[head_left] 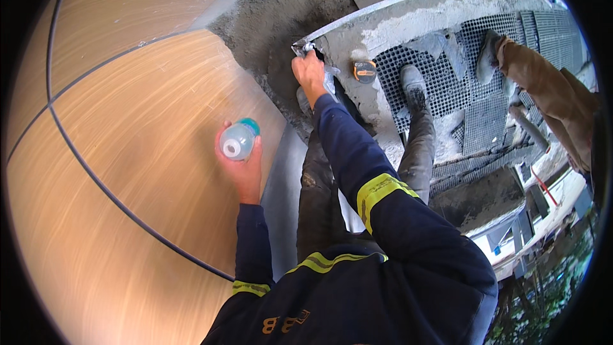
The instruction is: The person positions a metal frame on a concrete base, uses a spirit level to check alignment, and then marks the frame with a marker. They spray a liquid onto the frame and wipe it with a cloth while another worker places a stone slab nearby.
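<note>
A translucent plastic bottle (236, 142) with a teal end is in my left hand (245, 172), its fingers wrapped round the sides. The bottle's pale round mouth or cap faces up towards me. Farther forward, my right hand (310, 75) is closed at the corner of a rough cement ledge (348, 45). Something small and whitish shows at its fingertips, too small to name. Crumpled clear plastic (330, 80) lies against that hand's right side. An orange and black tape measure (364, 71) rests on the ledge to the right.
Wood-grain panels (159, 134) with dark joints fill the left. Grey wet-looking mortar (281, 9) covers the surface ahead. Black perforated mats (440, 83) lie under my boot (414, 83). At the right stands another person in brown trousers (543, 89), close to a mortar-stained trough (482, 201).
</note>
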A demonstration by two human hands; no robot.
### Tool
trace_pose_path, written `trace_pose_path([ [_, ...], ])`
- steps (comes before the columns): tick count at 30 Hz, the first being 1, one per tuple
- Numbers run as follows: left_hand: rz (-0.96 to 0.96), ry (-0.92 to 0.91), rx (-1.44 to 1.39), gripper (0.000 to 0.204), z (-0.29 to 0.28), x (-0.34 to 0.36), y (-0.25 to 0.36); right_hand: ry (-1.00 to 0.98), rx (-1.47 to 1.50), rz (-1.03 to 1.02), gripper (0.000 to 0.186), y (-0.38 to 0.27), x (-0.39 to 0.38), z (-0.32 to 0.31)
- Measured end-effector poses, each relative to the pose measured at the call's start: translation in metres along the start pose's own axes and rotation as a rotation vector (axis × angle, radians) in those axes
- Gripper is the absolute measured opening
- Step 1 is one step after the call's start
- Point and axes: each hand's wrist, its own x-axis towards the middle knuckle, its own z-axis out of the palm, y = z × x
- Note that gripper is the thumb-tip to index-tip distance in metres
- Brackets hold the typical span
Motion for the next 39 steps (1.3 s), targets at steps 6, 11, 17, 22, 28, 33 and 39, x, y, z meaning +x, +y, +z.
trace_pose_path([
  [6, -0.079, -0.12, 0.015, 0.08, -0.022, -0.001, -0.019, -0.14, 0.099, 0.146, 0.067, 0.006, 0.055, 0.022],
  [11, -0.064, -0.167, 0.082, 0.079, -0.009, 0.003, -0.007, -0.225, 0.109, 0.044, 0.066, 0.026, 0.057, 0.015],
  [17, -0.037, -0.196, 0.059, 0.077, 0.009, 0.014, 0.008, -0.192, 0.167, 0.016, 0.058, 0.017, 0.038, -0.016],
  [22, 0.011, -0.241, 0.075, 0.077, 0.02, 0.023, 0.015, -0.195, 0.136, 0.084, 0.065, 0.007, 0.036, -0.006],
  [28, 0.009, -0.278, 0.145, 0.078, 0.023, 0.023, 0.019, -0.315, -0.041, 0.099, 0.089, -0.006, 0.022, -0.012],
  [33, 0.011, -0.292, 0.109, 0.079, 0.026, 0.021, 0.021, -0.26, -0.311, 0.15, 0.084, -0.019, 0.02, -0.006],
  [39, 0.003, -0.278, 0.12, 0.079, 0.024, 0.023, 0.019, -0.349, -0.455, -0.063, 0.062, -0.015, 0.014, -0.043],
])
